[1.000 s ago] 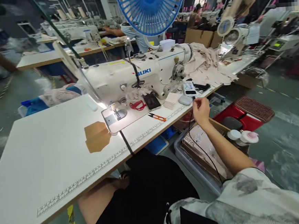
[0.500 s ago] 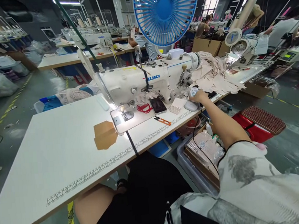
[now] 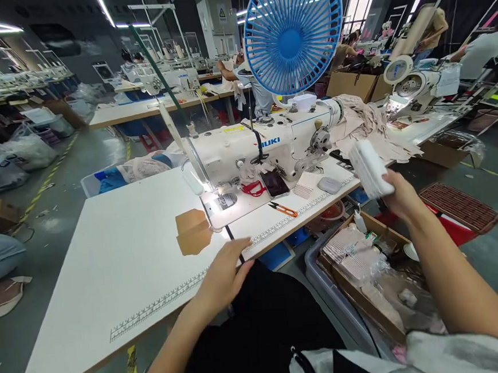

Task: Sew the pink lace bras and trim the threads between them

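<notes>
My right hand (image 3: pixel 398 195) is closed around the end of a white block-shaped object (image 3: pixel 366 168), blurred by motion and raised off the table's right front edge. What exactly the block is, I cannot make out. Over the front edge of the white table, my left hand (image 3: pixel 225 274) lies with fingers stretched and thumb apart, beside a narrow black strip (image 3: pixel 230 232). Behind it stands the white sewing machine (image 3: pixel 246 146), its needle area lit. Orange-handled thread snips (image 3: pixel 283 209), a phone (image 3: pixel 274 183) and a grey rounded object (image 3: pixel 330 185) lie before the machine.
A brown paper piece (image 3: pixel 193 232) rests left of the needle plate. Beige fabric pieces (image 3: pixel 355 118) are heaped at the right. A blue fan (image 3: pixel 292 44) rises above the machine. Below the table's right side stands a grey bin (image 3: pixel 315 256) with a carton inside.
My right hand has lifted the white object from the table and brought it right and nearer. My left hand has come into view at the table edge. The view has shifted.
</notes>
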Demonstrator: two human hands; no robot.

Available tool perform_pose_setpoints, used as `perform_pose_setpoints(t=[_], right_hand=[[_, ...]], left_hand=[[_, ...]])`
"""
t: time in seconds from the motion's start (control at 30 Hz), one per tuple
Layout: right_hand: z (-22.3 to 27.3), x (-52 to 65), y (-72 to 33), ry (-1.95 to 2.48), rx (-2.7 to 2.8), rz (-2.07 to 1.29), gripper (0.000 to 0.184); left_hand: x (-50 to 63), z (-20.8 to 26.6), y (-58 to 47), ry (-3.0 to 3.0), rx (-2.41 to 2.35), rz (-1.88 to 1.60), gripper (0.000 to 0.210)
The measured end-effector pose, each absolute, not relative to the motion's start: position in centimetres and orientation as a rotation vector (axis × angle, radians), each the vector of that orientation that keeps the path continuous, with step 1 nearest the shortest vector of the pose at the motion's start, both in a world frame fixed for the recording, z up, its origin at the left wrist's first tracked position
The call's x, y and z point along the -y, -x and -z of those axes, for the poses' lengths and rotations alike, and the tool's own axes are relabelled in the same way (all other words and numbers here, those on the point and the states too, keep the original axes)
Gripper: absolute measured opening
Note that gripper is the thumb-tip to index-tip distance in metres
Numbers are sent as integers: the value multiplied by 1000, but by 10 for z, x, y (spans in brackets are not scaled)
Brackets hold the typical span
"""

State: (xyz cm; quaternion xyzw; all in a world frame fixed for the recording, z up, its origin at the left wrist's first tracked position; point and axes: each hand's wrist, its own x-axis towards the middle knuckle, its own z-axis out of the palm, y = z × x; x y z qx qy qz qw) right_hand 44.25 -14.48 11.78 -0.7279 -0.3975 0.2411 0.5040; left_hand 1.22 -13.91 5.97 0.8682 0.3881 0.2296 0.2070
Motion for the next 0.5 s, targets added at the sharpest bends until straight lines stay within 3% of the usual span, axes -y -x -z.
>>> perform_pose_setpoints(t=[0.07, 0.2, 0.27, 0.5], right_hand=[[-101, 175, -430, 1540, 939, -842, 53], [-61, 217, -401, 1365, 1197, -1276, 95], [-46, 225, -385, 1261, 1322, -1522, 105], [-15, 213, -341, 916, 1411, -2006, 103]], left_hand=[[90, -62, -60, -2510, -946, -584, 48], [12, -61, -129, -2647, -886, -525, 59], [-13, -58, -147, -2620, -954, -469, 59], [-39, -59, -168, -2565, -1302, -447, 62]])
